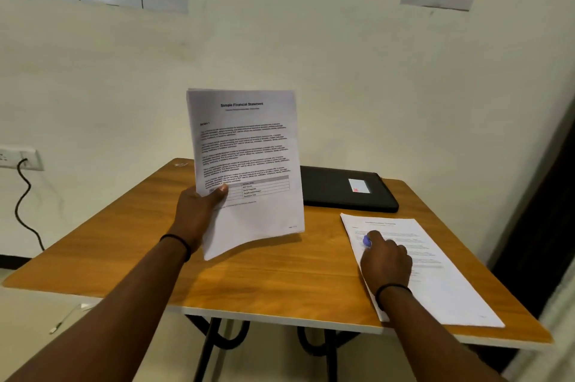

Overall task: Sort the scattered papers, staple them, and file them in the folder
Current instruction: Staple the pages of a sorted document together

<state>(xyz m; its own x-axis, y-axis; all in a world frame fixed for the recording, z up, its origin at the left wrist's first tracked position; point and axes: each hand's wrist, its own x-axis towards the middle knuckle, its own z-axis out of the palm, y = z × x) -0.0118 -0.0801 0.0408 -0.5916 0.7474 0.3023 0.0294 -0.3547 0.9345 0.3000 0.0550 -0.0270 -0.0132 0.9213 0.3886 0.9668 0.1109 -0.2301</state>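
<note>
Wooden table point(130, 244), black folder point(345, 188) closed at the back. Raised sheaf of papers point(245, 157), pinched by left hand point(199, 210), presumably for reading. Flat papers point(435, 272) under curled right hand point(385, 260) gripping small blue object point(367, 240), perhaps the stapler.

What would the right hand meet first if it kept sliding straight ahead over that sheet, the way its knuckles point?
Probably the black folder. The right hand, gripping a small blue object, rests on the paper on the table and points toward the far edge, where the folder lies just beyond the sheet. Depth is uncertain.
</note>
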